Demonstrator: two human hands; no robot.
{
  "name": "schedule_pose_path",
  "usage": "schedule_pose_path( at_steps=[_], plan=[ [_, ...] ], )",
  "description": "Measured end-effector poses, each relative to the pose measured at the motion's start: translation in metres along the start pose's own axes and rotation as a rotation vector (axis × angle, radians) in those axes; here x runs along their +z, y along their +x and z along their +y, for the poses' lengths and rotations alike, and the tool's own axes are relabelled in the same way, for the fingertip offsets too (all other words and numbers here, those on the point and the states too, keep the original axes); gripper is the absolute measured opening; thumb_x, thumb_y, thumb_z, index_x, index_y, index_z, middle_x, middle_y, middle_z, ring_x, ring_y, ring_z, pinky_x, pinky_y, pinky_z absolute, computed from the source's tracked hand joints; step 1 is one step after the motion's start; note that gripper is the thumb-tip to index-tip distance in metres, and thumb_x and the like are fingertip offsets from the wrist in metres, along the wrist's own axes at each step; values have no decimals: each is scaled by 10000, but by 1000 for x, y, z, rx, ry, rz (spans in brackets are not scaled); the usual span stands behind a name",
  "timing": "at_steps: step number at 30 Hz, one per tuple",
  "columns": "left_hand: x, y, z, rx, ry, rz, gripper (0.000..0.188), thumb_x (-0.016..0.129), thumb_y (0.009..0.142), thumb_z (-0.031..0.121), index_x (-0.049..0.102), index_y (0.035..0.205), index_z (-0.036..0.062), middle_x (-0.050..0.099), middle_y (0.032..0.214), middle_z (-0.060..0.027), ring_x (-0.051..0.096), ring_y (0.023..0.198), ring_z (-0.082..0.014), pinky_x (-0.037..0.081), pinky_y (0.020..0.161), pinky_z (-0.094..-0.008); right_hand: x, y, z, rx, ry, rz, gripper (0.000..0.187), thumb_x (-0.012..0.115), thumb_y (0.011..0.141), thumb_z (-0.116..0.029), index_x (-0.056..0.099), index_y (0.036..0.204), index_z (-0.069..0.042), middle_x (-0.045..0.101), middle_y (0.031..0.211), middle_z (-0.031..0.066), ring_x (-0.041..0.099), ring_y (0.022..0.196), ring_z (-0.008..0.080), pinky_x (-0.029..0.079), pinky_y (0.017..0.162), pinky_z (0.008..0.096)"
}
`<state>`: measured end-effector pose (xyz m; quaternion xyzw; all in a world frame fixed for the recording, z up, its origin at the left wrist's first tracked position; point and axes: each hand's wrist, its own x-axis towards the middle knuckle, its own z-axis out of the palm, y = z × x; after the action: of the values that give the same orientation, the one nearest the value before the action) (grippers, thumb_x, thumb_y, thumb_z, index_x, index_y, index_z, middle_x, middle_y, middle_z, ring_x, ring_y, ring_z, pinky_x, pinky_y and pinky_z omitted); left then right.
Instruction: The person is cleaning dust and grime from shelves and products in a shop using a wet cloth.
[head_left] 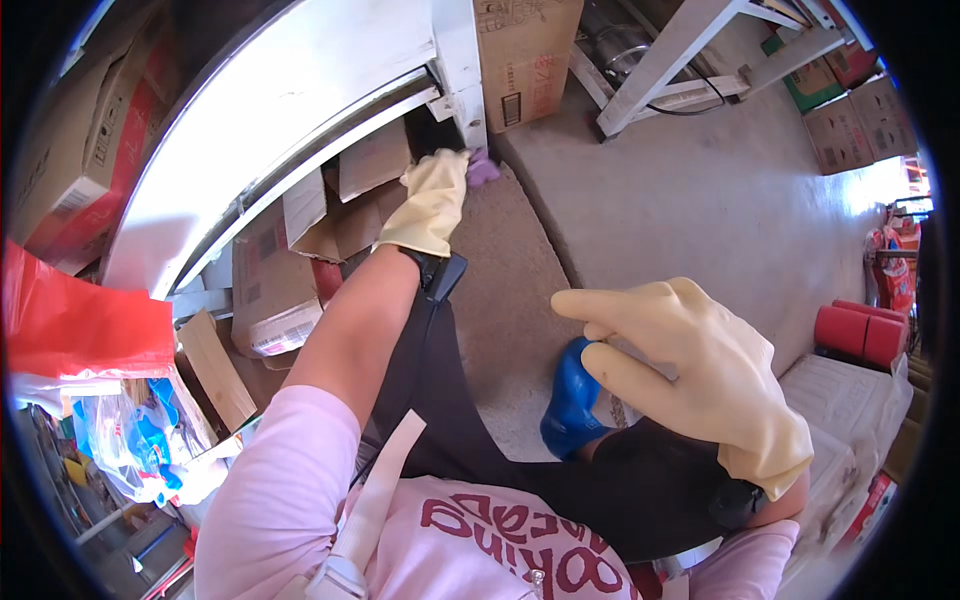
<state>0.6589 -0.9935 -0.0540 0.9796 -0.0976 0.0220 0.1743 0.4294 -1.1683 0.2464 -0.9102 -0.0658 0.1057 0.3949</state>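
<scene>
My left hand (433, 203), in a cream rubber glove, reaches out to the foot of a white metal post (460, 75). Its fingers are closed on a purple cloth (483, 168), which sticks out to the right of the glove against the bottom of the post. Most of the cloth is hidden. My right hand (690, 360), gloved alike, hovers over my bent knee. Its index finger and thumb stretch apart to the left, with nothing between them. Below its fingers shows my blue shoe (570, 405) on the concrete floor.
Open cardboard boxes (275, 270) sit under the white shelf (270, 100) beside my left arm. A tall carton (525, 60) stands behind the post. Farther right is a white metal frame (665, 65). Red rolls (862, 333) and white wrapped stacks (815, 410) lie at the right.
</scene>
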Motion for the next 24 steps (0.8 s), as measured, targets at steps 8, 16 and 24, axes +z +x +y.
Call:
schedule_pose_path(
  at_steps=[8,16,24],
  plan=[
    [-54,1,49,196,-200,-105,178,658,941,238,678,827,103,735,868,-138,719,803,-379,548,689,-504,-6,-1,9,-13,62,-25,304,673,896,-137,687,1160,13,719,936,203,678,833,413,548,737,476],
    [-10,37,39,582,319,-73,153,664,871,193,800,811,156,763,824,-71,758,772,-280,567,599,-427,-1,2,10,-71,86,-22,302,665,891,-118,671,1151,36,715,932,202,676,833,416,548,737,477],
    [79,1,-27,169,48,-166,264,670,896,314,787,951,84,761,977,-184,727,952,-412,557,820,-508,-4,-8,7,-89,94,-20,318,657,885,-106,652,1161,51,712,936,203,677,833,411,548,742,475]
  ],
)
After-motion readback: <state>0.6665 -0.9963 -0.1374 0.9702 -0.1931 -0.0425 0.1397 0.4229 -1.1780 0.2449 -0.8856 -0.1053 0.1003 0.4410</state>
